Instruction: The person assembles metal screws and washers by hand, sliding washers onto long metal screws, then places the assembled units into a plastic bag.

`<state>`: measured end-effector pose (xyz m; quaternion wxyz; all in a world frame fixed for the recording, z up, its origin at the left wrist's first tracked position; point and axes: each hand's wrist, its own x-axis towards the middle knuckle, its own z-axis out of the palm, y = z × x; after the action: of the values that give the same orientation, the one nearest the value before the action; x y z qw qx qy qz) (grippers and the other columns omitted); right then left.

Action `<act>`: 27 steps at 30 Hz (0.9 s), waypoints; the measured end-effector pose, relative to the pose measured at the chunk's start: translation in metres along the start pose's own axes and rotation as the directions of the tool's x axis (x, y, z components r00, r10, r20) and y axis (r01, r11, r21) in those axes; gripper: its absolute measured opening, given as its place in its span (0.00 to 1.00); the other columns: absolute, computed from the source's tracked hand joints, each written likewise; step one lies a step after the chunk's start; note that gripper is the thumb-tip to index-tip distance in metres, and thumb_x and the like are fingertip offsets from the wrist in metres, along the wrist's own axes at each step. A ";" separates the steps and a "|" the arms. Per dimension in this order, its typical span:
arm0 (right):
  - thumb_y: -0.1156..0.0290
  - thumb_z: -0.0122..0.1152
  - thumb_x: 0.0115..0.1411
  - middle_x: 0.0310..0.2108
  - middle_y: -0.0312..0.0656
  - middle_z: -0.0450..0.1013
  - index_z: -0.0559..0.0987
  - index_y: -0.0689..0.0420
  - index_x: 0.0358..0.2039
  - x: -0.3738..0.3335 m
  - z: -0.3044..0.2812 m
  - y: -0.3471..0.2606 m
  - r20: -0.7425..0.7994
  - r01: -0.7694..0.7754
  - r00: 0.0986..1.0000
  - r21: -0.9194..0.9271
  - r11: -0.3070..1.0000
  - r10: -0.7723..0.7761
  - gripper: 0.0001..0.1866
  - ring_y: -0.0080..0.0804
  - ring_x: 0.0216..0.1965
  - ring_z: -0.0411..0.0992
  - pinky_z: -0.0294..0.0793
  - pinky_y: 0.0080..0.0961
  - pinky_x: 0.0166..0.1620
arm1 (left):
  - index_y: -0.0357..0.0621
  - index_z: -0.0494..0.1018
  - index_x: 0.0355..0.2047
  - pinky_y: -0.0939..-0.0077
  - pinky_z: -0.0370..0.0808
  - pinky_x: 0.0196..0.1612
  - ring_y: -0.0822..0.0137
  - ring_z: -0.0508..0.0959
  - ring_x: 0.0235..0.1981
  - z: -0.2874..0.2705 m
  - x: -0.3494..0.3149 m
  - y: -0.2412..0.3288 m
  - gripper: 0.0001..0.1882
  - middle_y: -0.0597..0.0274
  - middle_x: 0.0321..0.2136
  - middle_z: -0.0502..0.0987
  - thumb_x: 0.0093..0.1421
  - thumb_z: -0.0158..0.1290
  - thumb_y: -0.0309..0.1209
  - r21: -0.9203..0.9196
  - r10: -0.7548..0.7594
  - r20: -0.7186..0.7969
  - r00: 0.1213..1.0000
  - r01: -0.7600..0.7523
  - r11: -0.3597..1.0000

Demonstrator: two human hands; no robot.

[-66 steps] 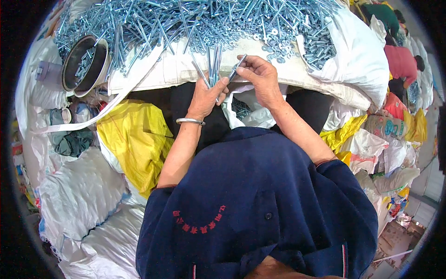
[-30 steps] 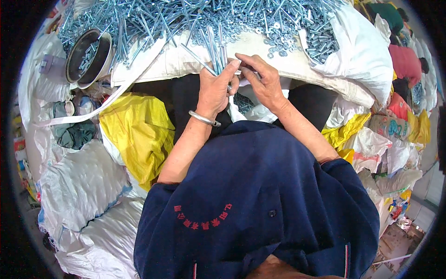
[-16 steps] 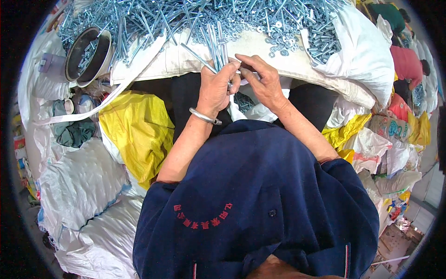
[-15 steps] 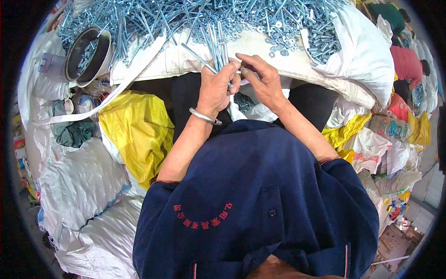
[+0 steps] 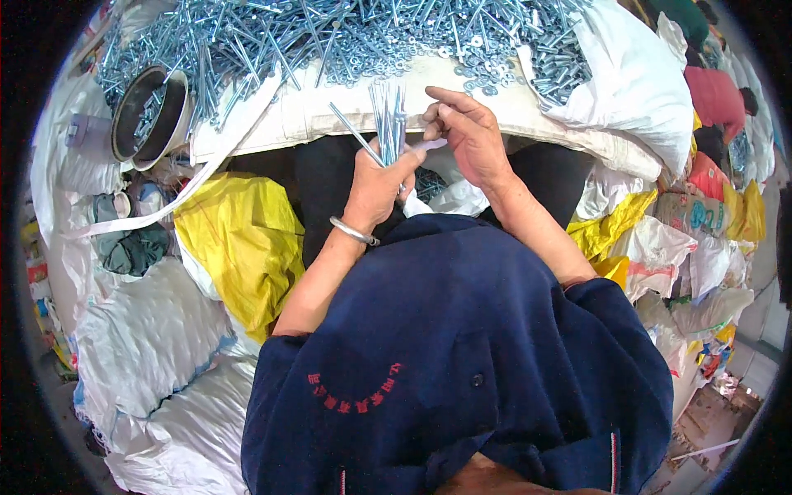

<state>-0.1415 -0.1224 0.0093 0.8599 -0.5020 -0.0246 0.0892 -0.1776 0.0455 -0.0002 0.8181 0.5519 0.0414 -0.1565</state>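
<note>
A bundle of long, thin silver bolts (image 5: 388, 115) stands roughly upright in my left hand (image 5: 371, 190), whose fingers are closed round its lower part. One bolt of the bundle leans out to the left. My right hand (image 5: 477, 148) is raised just right of the bundle, apart from it, with the index finger stretched out and the other fingers loosely bent; nothing shows in it. Beyond both hands lies a large heap of bolts (image 5: 272, 41) on a pale cloth-covered surface (image 5: 330, 103). Flat washers (image 5: 487, 70) are scattered at the heap's near right edge.
A dark-lined bowl (image 5: 180, 107) with some bolts stands at the far left. Shorter metal pieces (image 5: 557, 70) lie beside a white sack (image 5: 635, 91) on the right. Yellow sacks (image 5: 239, 239) and white sacks (image 5: 157, 330) surround me. Another person's red sleeve (image 5: 714, 103) appears far right.
My right hand has drawn away from my left hand, and its fingers have spread. My left hand has moved slightly down, still holding the bolts.
</note>
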 end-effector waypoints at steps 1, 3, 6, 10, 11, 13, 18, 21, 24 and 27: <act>0.74 0.52 0.64 0.35 0.41 0.75 0.73 0.65 0.53 -0.001 0.000 -0.001 0.003 0.003 1.000 0.002 1.000 -0.003 0.18 0.26 0.32 0.73 0.72 0.22 0.39 | 0.42 0.68 0.26 0.84 0.56 0.12 0.79 0.63 0.10 0.000 -0.001 -0.004 0.11 0.70 0.14 0.67 0.57 0.60 0.30 0.019 -0.011 0.013 1.000 0.011 1.000; 0.73 0.53 0.64 0.34 0.41 0.76 0.74 0.65 0.52 -0.003 -0.002 -0.006 -0.018 0.014 1.000 -0.028 1.000 -0.014 0.17 0.25 0.32 0.73 0.72 0.21 0.39 | 0.42 0.68 0.27 0.85 0.57 0.11 0.80 0.63 0.10 -0.003 -0.002 -0.010 0.14 0.70 0.15 0.67 0.57 0.62 0.32 0.095 -0.028 0.035 0.999 0.024 0.995; 0.72 0.54 0.64 0.35 0.40 0.76 0.75 0.65 0.50 -0.008 -0.005 -0.009 -0.032 0.023 0.999 -0.137 0.990 -0.027 0.16 0.24 0.33 0.73 0.71 0.21 0.40 | 0.42 0.67 0.29 0.84 0.57 0.11 0.80 0.63 0.11 0.003 -0.006 -0.006 0.14 0.72 0.15 0.66 0.58 0.62 0.35 0.073 -0.042 0.044 0.998 0.039 0.997; 0.70 0.57 0.63 0.33 0.38 0.77 0.78 0.63 0.46 -0.016 -0.006 -0.007 0.047 0.028 0.999 -0.319 0.947 -0.014 0.14 0.21 0.33 0.73 0.72 0.19 0.37 | 0.39 0.69 0.34 0.84 0.58 0.11 0.80 0.64 0.11 0.006 -0.006 -0.002 0.17 0.71 0.15 0.66 0.61 0.58 0.41 0.068 -0.013 0.115 0.993 0.005 0.998; 0.70 0.57 0.63 0.33 0.38 0.77 0.78 0.63 0.46 -0.017 -0.004 -0.007 0.048 0.031 0.999 -0.318 0.948 -0.017 0.14 0.21 0.33 0.73 0.72 0.19 0.37 | 0.38 0.70 0.36 0.84 0.59 0.11 0.80 0.65 0.10 0.005 -0.006 -0.003 0.19 0.71 0.14 0.66 0.62 0.57 0.43 0.090 -0.001 0.125 0.992 -0.010 0.996; 0.70 0.58 0.63 0.32 0.37 0.77 0.78 0.63 0.44 -0.020 -0.002 -0.007 0.046 0.034 0.999 -0.436 0.900 -0.015 0.13 0.21 0.32 0.73 0.72 0.19 0.36 | 0.38 0.70 0.36 0.84 0.59 0.11 0.80 0.65 0.10 0.006 -0.006 -0.002 0.19 0.70 0.15 0.67 0.63 0.55 0.44 0.116 0.013 0.121 0.993 -0.027 0.993; 0.68 0.59 0.63 0.28 0.36 0.76 0.78 0.62 0.37 -0.016 -0.005 -0.005 -0.014 -0.056 0.998 -0.324 0.944 0.055 0.10 0.20 0.29 0.72 0.71 0.19 0.35 | 0.38 0.68 0.35 0.83 0.60 0.11 0.79 0.65 0.10 0.009 -0.002 -0.008 0.18 0.67 0.15 0.69 0.66 0.50 0.44 0.175 0.052 0.044 0.998 -0.059 0.983; 0.69 0.58 0.63 0.27 0.37 0.75 0.77 0.61 0.35 -0.015 -0.004 -0.004 0.018 -0.066 0.997 -0.333 0.941 0.076 0.08 0.20 0.29 0.71 0.71 0.19 0.37 | 0.38 0.67 0.33 0.83 0.60 0.11 0.79 0.65 0.10 0.010 0.003 -0.007 0.15 0.66 0.16 0.70 0.67 0.49 0.40 0.127 0.056 -0.108 0.993 -0.042 0.991; 0.68 0.57 0.65 0.26 0.37 0.75 0.76 0.61 0.37 -0.013 0.006 -0.003 0.079 -0.042 0.994 -0.354 0.934 0.075 0.09 0.20 0.27 0.73 0.72 0.17 0.33 | 0.38 0.68 0.34 0.83 0.60 0.11 0.79 0.65 0.10 0.009 0.011 -0.006 0.13 0.66 0.16 0.70 0.68 0.48 0.37 0.091 0.082 -0.114 0.990 -0.072 0.993; 0.68 0.55 0.66 0.26 0.37 0.75 0.76 0.63 0.38 -0.009 0.010 -0.006 0.071 -0.085 0.991 -0.336 0.938 0.115 0.10 0.20 0.28 0.73 0.73 0.17 0.34 | 0.41 0.68 0.35 0.87 0.60 0.12 0.80 0.66 0.13 0.012 0.018 -0.004 0.11 0.68 0.18 0.69 0.69 0.45 0.36 0.010 0.041 -0.078 0.996 -0.040 0.999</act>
<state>-0.1507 -0.1179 0.0201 0.7554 -0.6358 -0.0522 0.1500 -0.1632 0.0298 -0.0035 0.8164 0.5618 0.0615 -0.1184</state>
